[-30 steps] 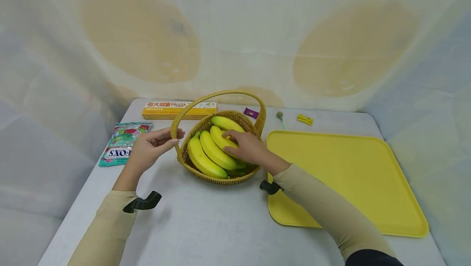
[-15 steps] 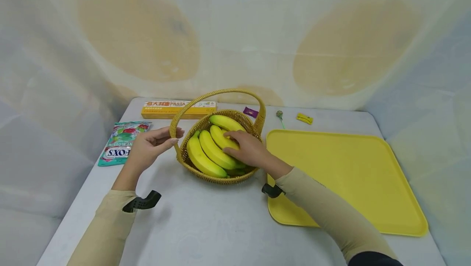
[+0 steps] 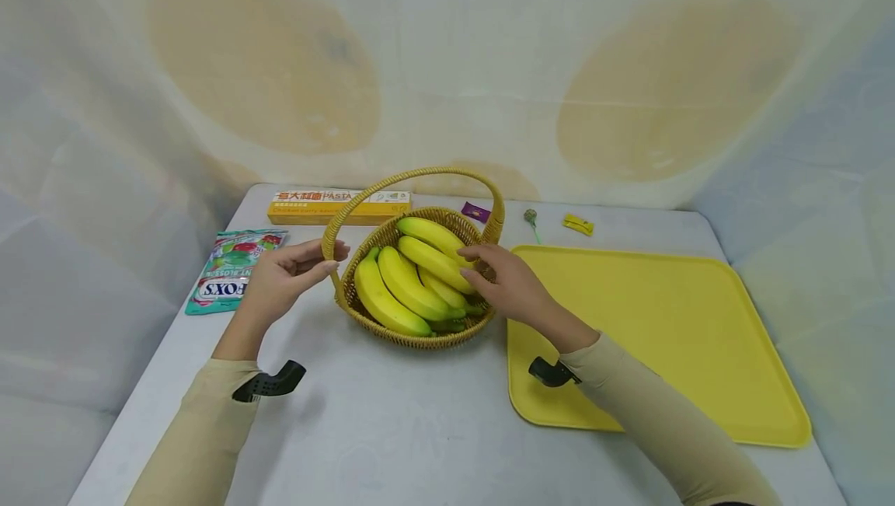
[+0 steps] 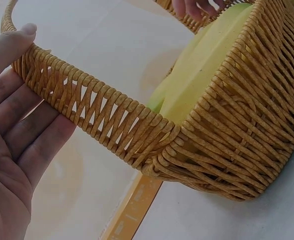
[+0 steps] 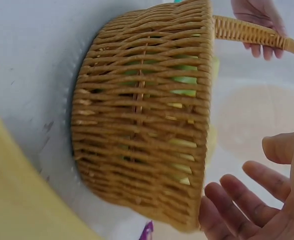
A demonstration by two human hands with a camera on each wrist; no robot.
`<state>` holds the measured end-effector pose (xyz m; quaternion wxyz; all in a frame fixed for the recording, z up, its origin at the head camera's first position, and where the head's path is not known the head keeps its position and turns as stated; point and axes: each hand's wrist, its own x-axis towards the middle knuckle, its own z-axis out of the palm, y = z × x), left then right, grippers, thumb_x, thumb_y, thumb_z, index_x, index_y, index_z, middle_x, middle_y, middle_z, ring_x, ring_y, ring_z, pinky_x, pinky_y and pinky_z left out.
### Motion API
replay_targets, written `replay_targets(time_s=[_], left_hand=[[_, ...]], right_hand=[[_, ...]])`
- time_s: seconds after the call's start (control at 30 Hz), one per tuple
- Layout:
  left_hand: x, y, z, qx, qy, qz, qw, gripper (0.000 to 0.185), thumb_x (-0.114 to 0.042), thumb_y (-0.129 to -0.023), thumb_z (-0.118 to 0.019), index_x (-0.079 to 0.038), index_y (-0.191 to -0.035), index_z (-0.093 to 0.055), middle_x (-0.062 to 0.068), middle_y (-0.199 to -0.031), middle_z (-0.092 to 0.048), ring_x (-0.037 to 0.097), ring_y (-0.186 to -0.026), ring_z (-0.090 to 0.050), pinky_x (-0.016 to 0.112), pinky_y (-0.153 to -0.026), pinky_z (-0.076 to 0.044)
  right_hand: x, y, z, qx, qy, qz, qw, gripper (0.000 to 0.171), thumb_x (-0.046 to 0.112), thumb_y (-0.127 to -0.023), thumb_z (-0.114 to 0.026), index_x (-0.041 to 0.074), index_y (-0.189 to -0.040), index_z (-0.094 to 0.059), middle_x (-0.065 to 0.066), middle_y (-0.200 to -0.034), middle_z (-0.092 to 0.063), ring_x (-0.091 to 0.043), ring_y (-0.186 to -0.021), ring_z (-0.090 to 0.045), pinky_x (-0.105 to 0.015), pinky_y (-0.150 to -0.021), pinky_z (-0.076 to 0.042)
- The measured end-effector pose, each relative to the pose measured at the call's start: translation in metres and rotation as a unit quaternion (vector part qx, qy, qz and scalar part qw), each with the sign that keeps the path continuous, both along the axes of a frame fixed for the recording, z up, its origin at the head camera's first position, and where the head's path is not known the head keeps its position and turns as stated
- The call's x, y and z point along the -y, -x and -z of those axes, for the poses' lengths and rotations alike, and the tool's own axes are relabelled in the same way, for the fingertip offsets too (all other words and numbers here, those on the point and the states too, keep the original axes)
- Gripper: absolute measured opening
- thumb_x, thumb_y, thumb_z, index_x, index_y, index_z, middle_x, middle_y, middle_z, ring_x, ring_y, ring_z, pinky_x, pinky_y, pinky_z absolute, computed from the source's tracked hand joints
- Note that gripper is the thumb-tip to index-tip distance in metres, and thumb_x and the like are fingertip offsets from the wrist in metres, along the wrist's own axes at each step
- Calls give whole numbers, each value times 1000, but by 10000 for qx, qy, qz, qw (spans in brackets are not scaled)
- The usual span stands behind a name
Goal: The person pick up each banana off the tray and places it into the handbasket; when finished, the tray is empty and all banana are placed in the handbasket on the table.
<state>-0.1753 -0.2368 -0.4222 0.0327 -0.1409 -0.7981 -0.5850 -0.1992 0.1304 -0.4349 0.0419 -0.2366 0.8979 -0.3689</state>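
A woven wicker basket (image 3: 419,343) with a tall arched handle stands on the table and holds several yellow bananas (image 3: 416,284). My left hand (image 3: 280,280) pinches the left side of that handle, thumb on the near side and fingers behind, as the left wrist view also shows. Over the basket's right rim hovers my right hand (image 3: 506,284), its fingers loosely spread and its tips close to a banana's end. In the right wrist view the right hand (image 5: 256,200) has nothing in its palm; whether a fingertip touches the basket I cannot tell.
A yellow tray (image 3: 664,350) lies to the right. Behind the basket are a pasta box (image 3: 336,209), a purple wrapped sweet (image 3: 476,212), a lollipop (image 3: 531,218) and a yellow packet (image 3: 578,225). A green FOX'S bag (image 3: 231,269) lies at the left.
My right hand has come off the bananas and moved right to the basket's rim, exposing more of them. The left hand keeps its place on the handle.
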Motion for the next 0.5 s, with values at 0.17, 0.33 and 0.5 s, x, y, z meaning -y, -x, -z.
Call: replay_targets(time_s=[0.17,0.33,0.5], left_hand=[[1,0,0,1,-12,-40,10000,34,-18,-98,-71,-1,-127,-70,2,-118,-75,8,-107,-71,21,-91,-55],[3,-1,2,-53,88,3,9999,35,-15,-98,-70,-1,-130,-68,5,-120,-74,8,-110,-69,25,-95,-55],[11,-5,9,71,990,-201,9949,39,-26,-100,-69,-9,-135,-67,8,-129,-70,22,-131,-58,56,-110,-43]], right_hand=[[-13,-5,1,-137,275,-15,9995,38,28,-105,-59,9,-138,-62,-6,-122,-66,-20,-102,-64,-41,-87,-56],[-30,-12,6,-294,324,25,9990,39,28,-106,-58,8,-139,-62,-8,-122,-66,-24,-107,-65,-48,-92,-56],[-58,-17,14,-218,74,191,9996,42,31,-107,-56,10,-142,-59,-10,-134,-62,-28,-114,-63,-50,-94,-55]])
